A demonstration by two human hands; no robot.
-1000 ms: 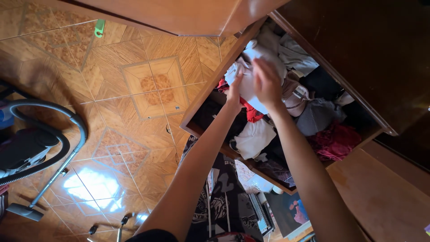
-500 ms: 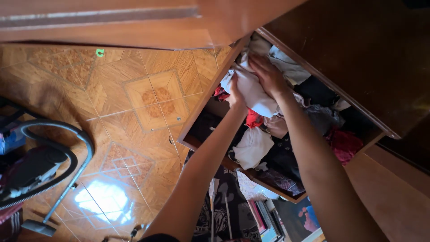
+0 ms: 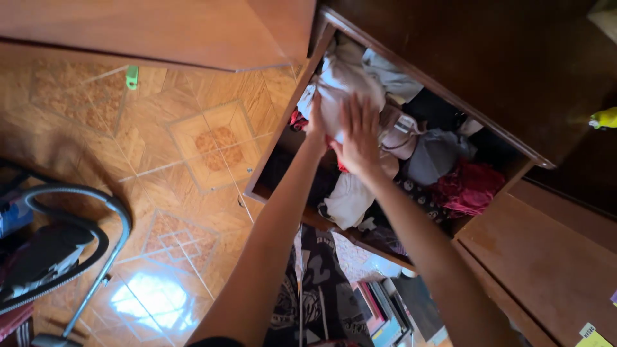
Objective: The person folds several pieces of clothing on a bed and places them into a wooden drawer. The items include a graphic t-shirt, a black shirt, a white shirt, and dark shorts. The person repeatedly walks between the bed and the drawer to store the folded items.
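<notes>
Since the earlier frame, right hand had flattened, fingers spread wide, on the white garment near the drawer front's far corner, left hand touching its edge, grip unclear.

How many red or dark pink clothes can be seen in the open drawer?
3: a crumpled dark pink garment at the drawer's right end, a red piece at its left edge, red fabric under the right hand. More may be buried.
</notes>
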